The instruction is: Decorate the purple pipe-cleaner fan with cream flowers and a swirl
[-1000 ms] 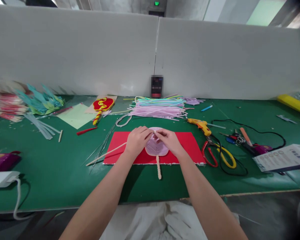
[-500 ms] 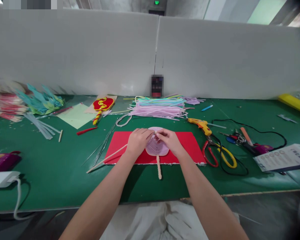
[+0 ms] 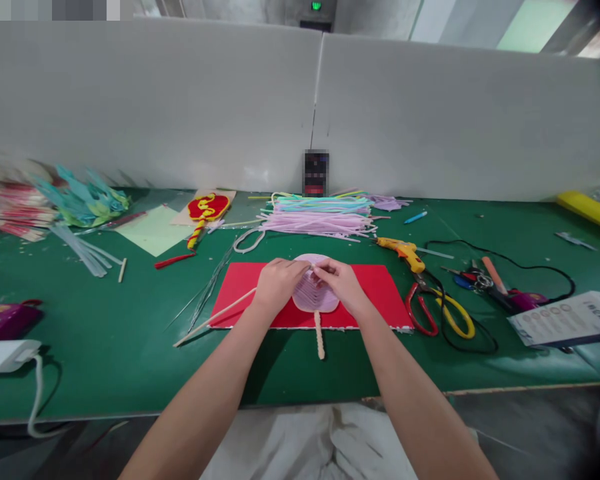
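Note:
A round lilac fan (image 3: 316,301) with ridged rows and a cream, fuzzy handle (image 3: 320,337) lies on a red board (image 3: 370,300). My left hand (image 3: 283,283) is closed over the fan's upper left, its thumb and fingers pinched. A long cream pipe cleaner (image 3: 215,321) runs from the board's lower left corner up under this hand and seems held in it. My right hand (image 3: 341,283) rests over the fan's upper right, fingertips pinched against the left ones. What lies between the right fingertips is too small to make out.
Behind the board lies a pile of pastel pipe cleaners (image 3: 320,220). To the right are a yellow glue gun (image 3: 405,253), scissors (image 3: 443,310) and a black cable (image 3: 520,257). A finished red fan (image 3: 207,207), thin wires (image 3: 205,297) and glue sticks (image 3: 83,252) lie to the left.
Both hands stay pinched at the top of the fan with barely any finger movement. The whole view has shifted very slightly.

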### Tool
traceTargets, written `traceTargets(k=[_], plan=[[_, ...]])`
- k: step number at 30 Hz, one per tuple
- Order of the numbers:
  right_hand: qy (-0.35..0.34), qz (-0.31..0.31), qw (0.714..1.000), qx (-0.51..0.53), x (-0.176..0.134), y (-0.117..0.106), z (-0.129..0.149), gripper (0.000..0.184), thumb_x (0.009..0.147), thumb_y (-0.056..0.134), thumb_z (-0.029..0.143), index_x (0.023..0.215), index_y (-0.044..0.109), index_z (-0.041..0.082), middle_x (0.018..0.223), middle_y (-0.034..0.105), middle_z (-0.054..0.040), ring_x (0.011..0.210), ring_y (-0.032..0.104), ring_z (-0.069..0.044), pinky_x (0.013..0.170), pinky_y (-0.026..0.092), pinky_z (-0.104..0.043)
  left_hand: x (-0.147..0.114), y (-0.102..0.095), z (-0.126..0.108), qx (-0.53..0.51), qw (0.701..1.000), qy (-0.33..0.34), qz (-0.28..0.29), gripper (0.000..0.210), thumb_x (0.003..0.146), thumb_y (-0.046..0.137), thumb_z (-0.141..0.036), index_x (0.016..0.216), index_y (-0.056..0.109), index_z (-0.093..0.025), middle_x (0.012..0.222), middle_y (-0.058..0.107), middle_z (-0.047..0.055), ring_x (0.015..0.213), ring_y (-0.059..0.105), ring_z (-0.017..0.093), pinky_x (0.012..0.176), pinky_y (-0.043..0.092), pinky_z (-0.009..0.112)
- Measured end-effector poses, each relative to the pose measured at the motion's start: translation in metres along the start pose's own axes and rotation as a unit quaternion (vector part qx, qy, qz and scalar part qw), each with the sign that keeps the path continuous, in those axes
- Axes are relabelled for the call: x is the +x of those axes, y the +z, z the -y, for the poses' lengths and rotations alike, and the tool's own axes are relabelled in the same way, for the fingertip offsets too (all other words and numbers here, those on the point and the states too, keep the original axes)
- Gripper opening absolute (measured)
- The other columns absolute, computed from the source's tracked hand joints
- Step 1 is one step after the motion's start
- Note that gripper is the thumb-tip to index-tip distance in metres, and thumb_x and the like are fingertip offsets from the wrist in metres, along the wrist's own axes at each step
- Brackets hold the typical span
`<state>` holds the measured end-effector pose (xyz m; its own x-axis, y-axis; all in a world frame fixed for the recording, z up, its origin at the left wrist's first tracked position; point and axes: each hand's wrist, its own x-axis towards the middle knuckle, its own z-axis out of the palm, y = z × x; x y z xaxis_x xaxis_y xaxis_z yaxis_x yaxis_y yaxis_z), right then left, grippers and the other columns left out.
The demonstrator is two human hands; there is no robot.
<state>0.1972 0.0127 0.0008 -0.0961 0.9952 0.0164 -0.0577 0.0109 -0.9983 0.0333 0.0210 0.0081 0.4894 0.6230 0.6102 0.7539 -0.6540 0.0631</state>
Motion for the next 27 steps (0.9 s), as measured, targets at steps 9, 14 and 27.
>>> traceTargets(k=[9,14,27], plan=[[0.022,-0.010,1.000,0.014,-0.001,0.002,0.000,0.023,0.060,0.070,0.038,0.065,0.060,0.017,0.059,0.059,0.0000,0.052,0.055,-0.014,0.054,0.047,-0.029,-0.001,0.003,-0.004,0.025,0.999,-0.031,0.018,0.014,0.083,0.053,-0.024,0.086,0.066,-0.022,0.069,0.070,0.001,0.060,0.061,0.014,0.060,0.040,0.025],[0.026,-0.011,1.000,0.015,-0.001,0.002,0.000,0.022,0.060,0.070,0.036,0.065,0.060,0.017,0.059,0.059,0.0004,0.053,0.055,-0.013,0.054,0.047,-0.029,-0.001,0.004,-0.004,0.022,0.999,-0.037,0.016,0.012,0.082,0.055,-0.023,0.085,0.066,-0.022,0.071,0.071,0.001,0.060,0.061,0.014,0.062,0.041,0.024],[0.026,-0.016,0.999,0.019,0.001,0.002,-0.001,0.024,0.056,0.072,0.036,0.063,0.059,0.018,0.056,0.059,0.0005,0.051,0.054,-0.014,0.054,0.048,-0.030,-0.001,0.004,-0.011,0.004,0.990,-0.124,0.065,0.016,0.084,0.052,-0.029,0.088,0.067,-0.026,0.076,0.071,0.000,0.068,0.063,0.016,0.059,0.040,0.024]])
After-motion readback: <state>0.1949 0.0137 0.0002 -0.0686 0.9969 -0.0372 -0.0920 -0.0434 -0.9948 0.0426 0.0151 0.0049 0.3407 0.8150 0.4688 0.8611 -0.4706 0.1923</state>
